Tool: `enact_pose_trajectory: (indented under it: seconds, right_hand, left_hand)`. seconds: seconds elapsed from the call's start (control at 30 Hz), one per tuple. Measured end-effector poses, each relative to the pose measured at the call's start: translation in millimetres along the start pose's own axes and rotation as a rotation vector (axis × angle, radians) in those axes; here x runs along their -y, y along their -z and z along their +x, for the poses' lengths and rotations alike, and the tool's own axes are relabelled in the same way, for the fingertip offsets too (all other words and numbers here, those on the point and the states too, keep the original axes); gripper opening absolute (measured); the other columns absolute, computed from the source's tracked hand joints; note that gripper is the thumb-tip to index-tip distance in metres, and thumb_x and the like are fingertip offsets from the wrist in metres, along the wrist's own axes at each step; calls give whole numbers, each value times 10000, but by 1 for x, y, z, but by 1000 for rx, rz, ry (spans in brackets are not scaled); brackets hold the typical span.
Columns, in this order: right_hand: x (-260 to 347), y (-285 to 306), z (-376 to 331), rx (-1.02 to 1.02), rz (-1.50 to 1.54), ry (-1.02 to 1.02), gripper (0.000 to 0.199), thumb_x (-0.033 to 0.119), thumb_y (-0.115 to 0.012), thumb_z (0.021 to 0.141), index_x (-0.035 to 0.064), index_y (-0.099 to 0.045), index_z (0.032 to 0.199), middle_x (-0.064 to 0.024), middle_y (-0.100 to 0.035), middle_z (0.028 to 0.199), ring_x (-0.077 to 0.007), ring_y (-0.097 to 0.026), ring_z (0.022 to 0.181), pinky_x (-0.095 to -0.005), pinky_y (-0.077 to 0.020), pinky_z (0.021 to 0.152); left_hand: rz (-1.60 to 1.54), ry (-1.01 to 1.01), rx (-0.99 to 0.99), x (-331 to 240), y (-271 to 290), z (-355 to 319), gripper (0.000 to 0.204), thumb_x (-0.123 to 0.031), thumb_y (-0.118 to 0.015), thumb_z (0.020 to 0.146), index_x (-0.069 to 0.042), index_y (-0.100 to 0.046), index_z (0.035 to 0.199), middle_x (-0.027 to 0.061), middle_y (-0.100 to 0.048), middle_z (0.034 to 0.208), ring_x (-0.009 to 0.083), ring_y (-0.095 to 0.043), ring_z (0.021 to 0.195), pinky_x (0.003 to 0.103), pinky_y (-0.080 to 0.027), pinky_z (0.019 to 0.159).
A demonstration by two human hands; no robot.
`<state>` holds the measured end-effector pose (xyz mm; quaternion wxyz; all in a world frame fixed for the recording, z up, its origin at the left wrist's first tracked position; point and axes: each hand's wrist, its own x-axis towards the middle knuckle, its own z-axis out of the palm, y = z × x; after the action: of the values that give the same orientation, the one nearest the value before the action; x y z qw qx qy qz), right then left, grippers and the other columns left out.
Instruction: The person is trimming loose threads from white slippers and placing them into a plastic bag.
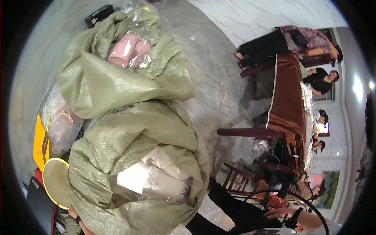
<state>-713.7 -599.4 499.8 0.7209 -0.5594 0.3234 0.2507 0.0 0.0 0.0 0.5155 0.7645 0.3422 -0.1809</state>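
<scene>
The whole scene lies tipped on its side. At the lower left, a hand with a dark wristband, apparently my left hand (73,212), comes in from the lower edge. It is next to the pale yellow-rimmed container (55,184) and the near green woven sack (94,156); its fingers are mostly hidden, so its grip is unclear. Clear-wrapped packets (166,182), beige and white, lie in that sack's open mouth. Behind it a second green sack (90,82) holds pink wrapped items (124,53). I cannot make out my right hand.
A person's hand (279,213) rests by black trousers (235,209) at the lower right. Other people stand around a brown-draped table (286,94). A plastic bag (64,131), an orange sheet (38,145) and a black box (99,15) lie near the sacks. A wooden stool (237,180) is beside the table.
</scene>
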Motion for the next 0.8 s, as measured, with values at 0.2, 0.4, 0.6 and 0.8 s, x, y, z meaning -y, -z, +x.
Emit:
enact_pose_trajectory:
  seconds: [0.2,0.4,0.6,0.8]
  right_hand:
    - [-38,-14,-51,-26,-33,-315,577,492,-434,979,92,-458,1394,-157,-458,1389,-277,-418,1295,-381,-321,1074]
    - [-76,-20,-80,-207,211,-522,540,459,-550,939,86,-539,1329,-125,-531,1295,-217,-462,1244,-330,-344,1048]
    - [-120,-7,-151,-351,449,-367,520,454,-542,943,85,-555,1309,-121,-548,1270,-229,-487,1212,-327,-342,1048]
    - [-180,-5,-217,-446,630,-239,545,502,-510,943,113,-542,1324,-145,-523,1290,-257,-461,1239,-359,-339,1058]
  left_hand:
    - [-175,-414,-229,-111,44,-100,509,-183,-565,914,-24,-386,1364,178,-542,1227,308,-610,979,393,-574,772]
    - [18,-750,-224,-215,-58,-362,482,-248,-555,938,39,-456,1312,223,-514,1321,318,-510,1165,406,-372,1017]
    - [-131,-726,364,-270,-248,-577,404,-204,-573,928,-3,-438,1251,189,-526,1200,299,-529,1058,460,-451,897]
    - [330,-546,676,-166,-379,-709,521,-151,-560,917,-92,-351,1391,154,-515,1257,314,-574,1030,417,-572,645]
